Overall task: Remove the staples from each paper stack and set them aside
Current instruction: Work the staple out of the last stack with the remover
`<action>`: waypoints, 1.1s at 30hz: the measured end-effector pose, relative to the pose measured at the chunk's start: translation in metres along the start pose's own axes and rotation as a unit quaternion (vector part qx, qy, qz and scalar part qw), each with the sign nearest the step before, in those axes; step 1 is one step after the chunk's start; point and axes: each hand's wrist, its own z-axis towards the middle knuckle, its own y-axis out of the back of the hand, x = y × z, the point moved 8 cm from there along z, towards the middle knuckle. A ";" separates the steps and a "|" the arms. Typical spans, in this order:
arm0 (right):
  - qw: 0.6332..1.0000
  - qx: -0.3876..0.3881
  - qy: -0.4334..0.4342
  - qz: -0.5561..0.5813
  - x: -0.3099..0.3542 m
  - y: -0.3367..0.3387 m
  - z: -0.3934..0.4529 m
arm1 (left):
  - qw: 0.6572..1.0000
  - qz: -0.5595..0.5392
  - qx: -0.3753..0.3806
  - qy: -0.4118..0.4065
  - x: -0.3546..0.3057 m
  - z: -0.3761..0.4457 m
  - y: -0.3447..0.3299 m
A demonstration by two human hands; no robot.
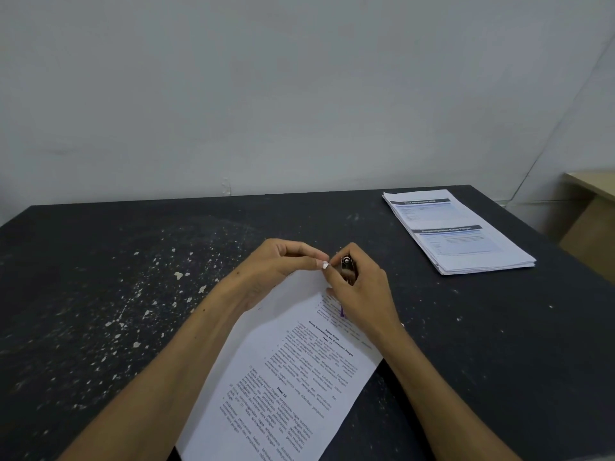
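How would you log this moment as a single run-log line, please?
left hand: pinches paper stack corner | right hand: grips staple remover there | second stack: far right

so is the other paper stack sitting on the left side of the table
No, the other paper stack lies at the far right of the dark table, well clear of both hands.

Dim, flat light; wide-angle edge distortion

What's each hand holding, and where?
Left hand pinches the far corner of the white printed paper stack. Right hand grips a small dark metal staple remover around its body.
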 end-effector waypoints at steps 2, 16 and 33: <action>1.000 0.014 -0.016 0.011 -0.003 -0.002 0.000 | 1.000 0.004 -0.002 -0.003 0.000 0.000 -0.001; 0.994 0.077 -0.055 0.062 -0.007 -0.008 -0.003 | 1.000 -0.021 -0.008 0.013 0.008 0.000 -0.001; 0.988 0.096 -0.066 0.097 -0.002 -0.009 -0.008 | 0.998 -0.005 -0.064 0.017 0.003 0.001 -0.001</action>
